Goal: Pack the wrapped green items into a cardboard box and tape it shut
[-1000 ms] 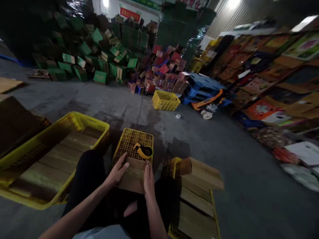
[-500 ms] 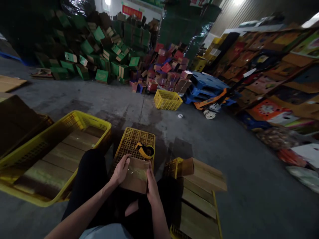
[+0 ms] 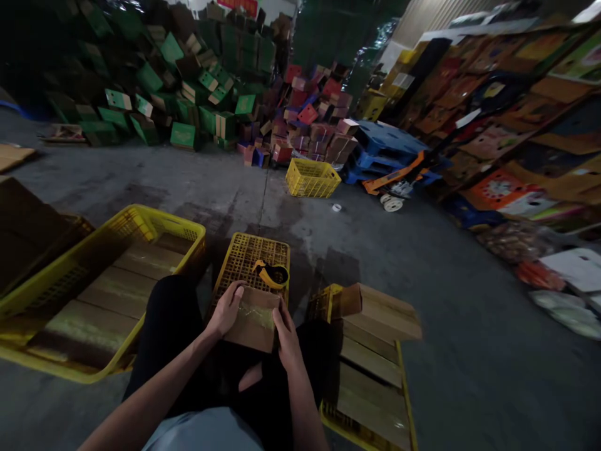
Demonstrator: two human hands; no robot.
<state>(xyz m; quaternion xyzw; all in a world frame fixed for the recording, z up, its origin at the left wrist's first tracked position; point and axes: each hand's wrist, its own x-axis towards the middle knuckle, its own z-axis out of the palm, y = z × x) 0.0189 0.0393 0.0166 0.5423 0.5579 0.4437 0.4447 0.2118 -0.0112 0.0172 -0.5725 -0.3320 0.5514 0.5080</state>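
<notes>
A small brown cardboard box (image 3: 253, 321) with shiny clear tape across it is held between my two hands, over my lap. My left hand (image 3: 228, 308) grips its left side, thumb near the top edge. On the opposite side, my right hand (image 3: 285, 332) has its fingers wrapped against the box. Just beyond the box, a yellow and black tape dispenser (image 3: 271, 274) lies on an upturned yellow plastic crate (image 3: 239, 250). The underside of the box is hidden.
Left of me, a large yellow crate (image 3: 203, 241) holds several cardboard boxes. Another yellow crate (image 3: 407, 401) at my right holds flat-lying boxes with a cardboard box (image 3: 382, 310) on top. Farther off are a yellow basket (image 3: 312, 181), an orange pallet jack (image 3: 397, 175), blue pallets (image 3: 389, 141) and heaped green boxes (image 3: 183, 134).
My right hand's thumb has shifted onto the taped face of the box. The box stays in both hands, and the whole view has tilted slightly downward.
</notes>
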